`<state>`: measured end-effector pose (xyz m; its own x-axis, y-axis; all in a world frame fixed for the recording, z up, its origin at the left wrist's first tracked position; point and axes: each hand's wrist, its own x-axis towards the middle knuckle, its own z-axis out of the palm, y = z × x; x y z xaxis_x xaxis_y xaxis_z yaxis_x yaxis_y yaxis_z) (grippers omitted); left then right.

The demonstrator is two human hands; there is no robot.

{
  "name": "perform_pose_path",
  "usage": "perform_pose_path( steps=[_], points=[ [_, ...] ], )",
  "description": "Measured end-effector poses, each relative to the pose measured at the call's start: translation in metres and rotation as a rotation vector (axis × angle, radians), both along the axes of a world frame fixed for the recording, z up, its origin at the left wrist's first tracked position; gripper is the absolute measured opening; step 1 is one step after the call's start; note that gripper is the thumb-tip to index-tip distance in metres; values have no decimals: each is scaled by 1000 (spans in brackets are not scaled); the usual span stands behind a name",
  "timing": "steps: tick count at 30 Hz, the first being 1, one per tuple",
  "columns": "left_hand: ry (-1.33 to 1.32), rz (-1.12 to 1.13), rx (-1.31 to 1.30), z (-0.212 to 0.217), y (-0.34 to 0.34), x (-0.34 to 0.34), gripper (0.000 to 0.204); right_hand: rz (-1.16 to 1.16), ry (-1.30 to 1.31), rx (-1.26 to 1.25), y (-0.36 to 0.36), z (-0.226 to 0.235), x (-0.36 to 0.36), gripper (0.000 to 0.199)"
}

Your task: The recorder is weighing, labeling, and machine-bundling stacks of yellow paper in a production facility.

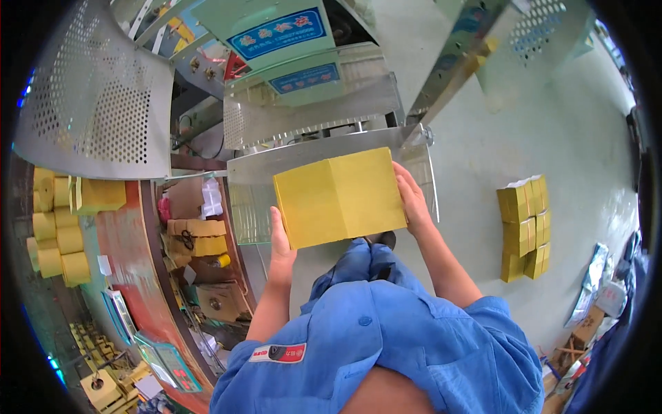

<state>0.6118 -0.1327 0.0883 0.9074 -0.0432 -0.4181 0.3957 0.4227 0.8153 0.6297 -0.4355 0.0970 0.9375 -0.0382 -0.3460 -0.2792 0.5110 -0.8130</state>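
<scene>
A: ok so you've got that yellow paper stack (341, 199) up in front of you, over the metal plate (252, 190) of the machine (276, 31); are your fingers actually on it though?

B: yep, both sides; your left hand (279, 241) is clamped on the lower left end with the thumb up along the edge, and your right hand (414, 203) has its fingers gripping the right end; the rest of your left fingers are out of sight, so can't tell how those sit

A: cool, and you've got it tilted a bit, right end higher, crease down the middle; can't tell if the underside touches the plate

B: over on your right there are more yellow bundles (524, 228) piled on the floor (469, 172); on your left there's the red-brown counter (127, 248) with a yellow block (100, 195) by its far end and yellow rolls (58, 234) further left; a perforated guard (103, 103) sits left of the machine
</scene>
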Motion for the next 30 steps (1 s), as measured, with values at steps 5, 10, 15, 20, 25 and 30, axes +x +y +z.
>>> perform_pose_path(
  steps=[5, 10, 15, 20, 25, 30],
  points=[
    [-23, -10, -152, -12, -13, 13, 64, 8, -107, -138, 12, -12, 1, 49],
    [-59, 10, -188, 1, -24, 62, 60, 16, -214, -182, 12, 0, 41, 55],
    [-254, -64, -137, 10, -31, 143, 57, 34, -179, -149, 7, 11, 112, 56],
    [-175, -115, -138, 4, -25, 179, 62, 66, -95, -78, 8, -5, 141, 53],
    [-214, -52, -47, 6, -28, 172, 61, 38, -111, -3, 3, -8, 135, 56],
    [-146, -12, -34, 2, -30, 167, 66, 70, -24, -41, 5, -2, 140, 59]
  ],
)
